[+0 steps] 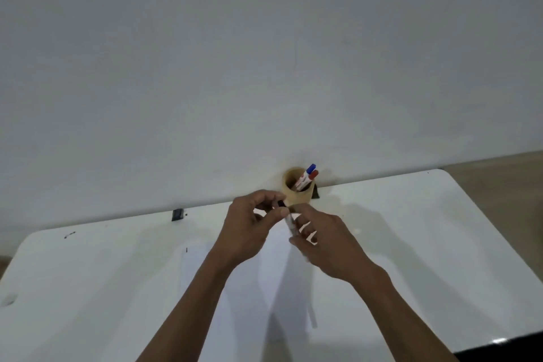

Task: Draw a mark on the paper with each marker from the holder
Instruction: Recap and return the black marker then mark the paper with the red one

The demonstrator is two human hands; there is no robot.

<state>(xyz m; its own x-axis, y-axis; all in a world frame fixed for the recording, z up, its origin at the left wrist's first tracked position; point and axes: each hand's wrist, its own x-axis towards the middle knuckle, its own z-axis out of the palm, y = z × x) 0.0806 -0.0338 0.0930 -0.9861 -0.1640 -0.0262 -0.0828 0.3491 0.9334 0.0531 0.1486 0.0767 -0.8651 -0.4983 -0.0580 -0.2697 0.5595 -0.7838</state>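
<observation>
Fingers (280,211) of the left hand (249,226) pinch the dark cap end of a marker (291,222) while the right hand (323,244) grips its barrel, above the paper (249,288) lying mid-desk. The holder (296,189), with blue and red markers (307,176), stands at the desk (411,244) edge against the wall (264,53); bare surface lies on either side.

left hand (249,226) pinching, right hand (320,239) clasped, fingertips meeting
</observation>
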